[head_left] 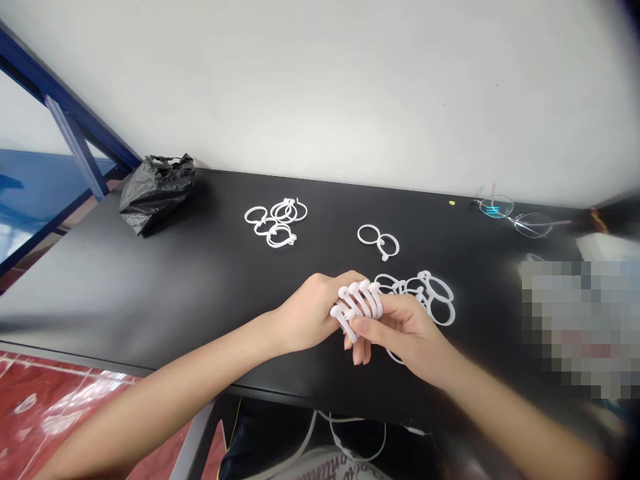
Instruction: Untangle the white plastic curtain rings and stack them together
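Observation:
My left hand (310,313) and my right hand (407,333) meet over the front of the black table (150,280). Both are closed on a stack of several white plastic rings (357,301) held side by side between the fingers. Just behind my right hand lies a loose pile of white rings (430,293). Two linked rings (379,240) lie farther back in the middle. Another cluster of white rings (277,220) lies at the back left.
A crumpled black plastic bag (155,190) sits at the table's back left corner. A pair of clear glasses (515,217) lies at the back right by the white wall. A blue metal frame (75,127) stands to the left. Red floor shows below the front edge.

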`<state>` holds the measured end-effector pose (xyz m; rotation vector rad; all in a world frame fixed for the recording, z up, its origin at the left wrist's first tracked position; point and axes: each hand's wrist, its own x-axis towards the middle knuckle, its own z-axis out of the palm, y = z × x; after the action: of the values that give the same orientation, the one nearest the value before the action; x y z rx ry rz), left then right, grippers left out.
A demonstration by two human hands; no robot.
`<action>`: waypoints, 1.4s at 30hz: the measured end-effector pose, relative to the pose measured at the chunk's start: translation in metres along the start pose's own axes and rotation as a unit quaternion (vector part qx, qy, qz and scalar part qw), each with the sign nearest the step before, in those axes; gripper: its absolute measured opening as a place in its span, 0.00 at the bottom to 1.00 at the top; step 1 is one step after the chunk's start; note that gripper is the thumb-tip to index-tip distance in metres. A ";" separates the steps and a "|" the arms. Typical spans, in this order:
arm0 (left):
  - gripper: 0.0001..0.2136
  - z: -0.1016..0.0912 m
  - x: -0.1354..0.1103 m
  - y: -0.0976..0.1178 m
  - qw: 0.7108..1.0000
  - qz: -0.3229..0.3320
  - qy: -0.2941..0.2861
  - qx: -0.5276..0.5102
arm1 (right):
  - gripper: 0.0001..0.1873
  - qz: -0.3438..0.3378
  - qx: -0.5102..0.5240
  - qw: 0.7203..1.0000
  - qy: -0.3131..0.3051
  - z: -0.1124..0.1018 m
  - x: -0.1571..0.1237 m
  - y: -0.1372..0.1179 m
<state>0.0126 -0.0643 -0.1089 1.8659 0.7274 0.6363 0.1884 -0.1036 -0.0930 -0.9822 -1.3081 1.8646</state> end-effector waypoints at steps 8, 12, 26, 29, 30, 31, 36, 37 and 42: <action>0.09 0.005 -0.002 -0.006 0.988 0.016 0.019 0.155 | 0.16 0.000 -0.018 0.996 0.087 0.003 0.002 0.004; 0.05 0.003 -0.002 -0.005 0.992 0.026 0.005 0.120 | 0.15 -0.021 -0.051 0.998 0.042 0.003 -0.002 0.005; 0.09 0.002 -0.008 -0.003 0.995 0.081 -0.002 0.061 | 0.14 -0.241 -0.320 0.916 -0.031 -0.006 -0.009 0.002; 0.09 0.003 -0.010 -0.005 0.996 0.070 -0.005 0.051 | 0.14 -0.248 -0.328 0.911 -0.035 -0.007 -0.010 0.002; 0.09 0.004 -0.010 -0.005 0.997 0.068 -0.002 0.043 | 0.13 -0.254 -0.331 0.908 -0.034 -0.007 -0.010 0.001; 0.08 0.004 -0.010 -0.005 0.997 0.066 0.001 0.032 | 0.13 -0.262 -0.336 0.904 -0.033 -0.007 -0.010 0.001; 0.10 0.004 -0.007 -0.002 0.999 0.042 0.021 -0.025 | 0.12 -0.293 -0.340 0.893 -0.042 -0.005 -0.009 -0.001; 0.11 0.003 -0.006 0.000 0.999 0.038 0.022 -0.033 | 0.13 -0.295 -0.338 0.893 -0.039 -0.005 -0.009 0.000; 0.17 0.001 -0.004 0.007 0.996 -0.011 -0.002 -0.084 | 0.14 -0.289 -0.327 0.899 -0.025 -0.003 -0.012 0.001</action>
<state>0.0126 -0.0699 -0.1038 1.7020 0.6705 0.6596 0.1966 -0.1122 -0.0918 -0.7230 -2.0542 1.0087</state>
